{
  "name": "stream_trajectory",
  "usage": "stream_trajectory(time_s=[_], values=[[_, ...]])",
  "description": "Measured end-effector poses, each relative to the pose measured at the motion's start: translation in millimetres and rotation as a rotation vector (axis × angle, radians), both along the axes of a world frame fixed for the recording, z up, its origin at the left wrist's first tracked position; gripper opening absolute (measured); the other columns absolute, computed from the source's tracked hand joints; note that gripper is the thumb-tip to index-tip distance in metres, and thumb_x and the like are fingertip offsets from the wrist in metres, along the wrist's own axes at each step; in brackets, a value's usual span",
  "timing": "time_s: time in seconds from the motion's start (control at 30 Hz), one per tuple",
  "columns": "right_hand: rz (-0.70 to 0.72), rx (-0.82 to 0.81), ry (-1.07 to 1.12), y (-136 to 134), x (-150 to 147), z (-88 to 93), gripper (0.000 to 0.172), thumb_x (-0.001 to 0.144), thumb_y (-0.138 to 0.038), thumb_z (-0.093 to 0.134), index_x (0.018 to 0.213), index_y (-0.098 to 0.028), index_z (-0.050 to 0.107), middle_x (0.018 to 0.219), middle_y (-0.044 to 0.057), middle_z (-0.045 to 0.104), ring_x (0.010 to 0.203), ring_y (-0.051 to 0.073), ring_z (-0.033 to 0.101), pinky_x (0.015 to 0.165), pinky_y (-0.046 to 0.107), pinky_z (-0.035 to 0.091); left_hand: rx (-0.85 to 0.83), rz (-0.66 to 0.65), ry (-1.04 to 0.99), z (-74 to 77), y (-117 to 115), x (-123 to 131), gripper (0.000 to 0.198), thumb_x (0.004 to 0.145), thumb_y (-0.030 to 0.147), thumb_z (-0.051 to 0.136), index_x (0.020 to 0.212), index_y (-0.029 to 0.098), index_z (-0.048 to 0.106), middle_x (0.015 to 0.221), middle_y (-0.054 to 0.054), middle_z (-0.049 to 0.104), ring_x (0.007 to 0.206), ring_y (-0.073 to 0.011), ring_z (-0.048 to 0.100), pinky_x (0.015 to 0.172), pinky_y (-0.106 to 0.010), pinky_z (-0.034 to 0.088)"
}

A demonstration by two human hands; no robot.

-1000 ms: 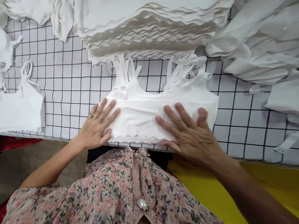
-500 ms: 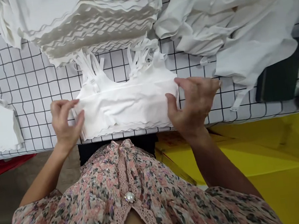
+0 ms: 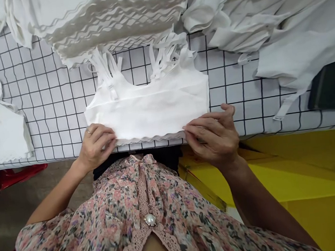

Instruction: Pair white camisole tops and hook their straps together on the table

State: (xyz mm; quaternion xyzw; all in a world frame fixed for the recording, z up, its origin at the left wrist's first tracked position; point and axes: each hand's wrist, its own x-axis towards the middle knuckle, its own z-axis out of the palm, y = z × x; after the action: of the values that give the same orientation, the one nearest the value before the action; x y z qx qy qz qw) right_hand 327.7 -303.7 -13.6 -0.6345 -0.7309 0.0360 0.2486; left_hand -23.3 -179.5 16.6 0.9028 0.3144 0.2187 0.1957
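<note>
Surface: gridded work table (image 3: 46,97) | Centre, on table: cropped bra top (image 3: 148,107) | Behind it: garment stack (image 3: 116,24) | Left: single top (image 3: 4,137) | Right: loose fabric heap (image 3: 288,23)

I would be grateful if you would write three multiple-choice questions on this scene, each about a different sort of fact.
1. Where does the stack of scalloped tops lie relative to the flat white top?
A) Beyond its straps
B) Under it
C) On the yellow board

2. What colour are the grid lines on the table?
A) Red
B) Black
C) Yellow

3. What is the right hand doing?
A) Gripping the stack
B) Lifting a strap
C) Holding the top's hem

Answers:
1: A, the stack lies past the straps.
2: B, dark lines cross the white surface.
3: C, its fingers are on the scalloped edge.
</note>
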Motion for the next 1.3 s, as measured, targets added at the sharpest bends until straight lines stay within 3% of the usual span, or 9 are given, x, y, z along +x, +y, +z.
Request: stream_trajectory(time_s=[0.07,0.17,0.23,0.3,0.47,0.73,0.93,1.13,1.3], values=[[-0.001,-0.044,-0.021,0,-8,0.5,0.035,0.103,-0.043,0.057,0.128,-0.027,0.075,0.126,0.012,0.078,0.120,0.035,0.070,0.127,0.072,0.030,-0.027,-0.038,-0.004,1.1,0,2,0.020,0.099,0.030,0.070,0.118,0.024,0.069,0.126,-0.012,0.076,0.115,-0.0267,0.073,0.100,-0.048,0.061],[0.056,-0.154,-0.106,2,-19,2.0,0.071,0.108,-0.050,0.043,0.172,-0.020,0.033,0.168,0.018,0.050,0.156,0.041,0.046,0.130,0.074,0.016,-0.006,-0.055,0.075,-4.6,-1,7,0.056,0.107,0.036,0.058,0.160,0.023,0.047,0.163,-0.017,0.055,0.157,-0.0333,0.049,0.126,-0.056,0.047],[0.096,-0.181,-0.156,5,-17,2.6,0.077,0.111,-0.049,0.038,0.177,-0.018,0.013,0.174,0.020,0.038,0.162,0.040,0.037,0.130,0.074,0.016,0.042,-0.056,0.164,-9.8,-1,7,0.070,0.110,0.042,0.055,0.172,0.021,0.029,0.173,-0.018,0.042,0.168,-0.0359,0.029,0.135,-0.061,0.033],[0.086,-0.138,-0.148,11,-4,4.6,0.074,0.111,-0.046,0.040,0.176,-0.019,0.016,0.172,0.020,0.043,0.160,0.038,0.042,0.127,0.072,0.024,0.089,-0.047,0.170,-12.0,3,7,0.072,0.109,0.041,0.058,0.172,0.021,0.029,0.174,-0.019,0.040,0.169,-0.0369,0.025,0.135,-0.064,0.031],[-0.058,0.009,-0.013,73,34,18.4,0.037,0.108,-0.038,0.051,0.135,-0.023,0.072,0.127,0.013,0.077,0.122,0.031,0.071,0.107,0.053,0.055,0.131,-0.002,-0.100,1.3,39,32,0.037,0.103,0.018,0.067,0.139,0.023,0.065,0.141,-0.013,0.072,0.140,-0.0289,0.066,0.112,-0.052,0.060],[0.073,-0.077,-0.039,198,37,17.7,0.016,0.092,-0.030,0.066,0.086,-0.021,0.079,0.090,0.008,0.071,0.085,0.024,0.066,0.073,0.038,0.052,-0.339,-0.126,-0.141,13.7,108,124,0.019,0.101,0.019,0.063,0.111,0.018,0.079,0.109,-0.008,0.078,0.079,-0.0130,0.073,0.074,-0.029,0.064],[0.053,-0.023,0.108,202,30,14.3,0.012,0.086,-0.025,0.065,0.076,-0.020,0.070,0.079,0.005,0.065,0.075,0.019,0.060,0.071,0.034,0.046,-0.360,0.010,-0.160,15.1,136,157,0.020,0.093,0.012,0.063,0.100,0.017,0.081,0.095,-0.006,0.078,0.079,-0.0141,0.069,0.077,-0.030,0.057],[-0.051,0.108,0.424,183,13,17.6,0.029,0.094,-0.035,0.065,0.068,-0.022,0.064,0.066,0.002,0.063,0.066,0.017,0.058,0.069,0.033,0.049,-0.694,0.044,-0.184,10.8,125,182,0.007,0.082,0.012,0.079,0.089,0.012,0.079,0.093,-0.007,0.079,0.060,-0.0094,0.065,0.064,-0.026,0.053],[-0.009,0.127,0.425,173,20,23.2,0.023,0.099,-0.030,0.058,0.092,-0.020,0.078,0.091,0.008,0.077,0.083,0.022,0.070,0.082,0.039,0.056,-0.929,0.150,-0.315,2.3,111,197,0.012,0.091,0.015,0.074,0.081,0.010,0.071,0.090,-0.006,0.076,0.045,-0.0065,0.062,0.047,-0.022,0.045]])
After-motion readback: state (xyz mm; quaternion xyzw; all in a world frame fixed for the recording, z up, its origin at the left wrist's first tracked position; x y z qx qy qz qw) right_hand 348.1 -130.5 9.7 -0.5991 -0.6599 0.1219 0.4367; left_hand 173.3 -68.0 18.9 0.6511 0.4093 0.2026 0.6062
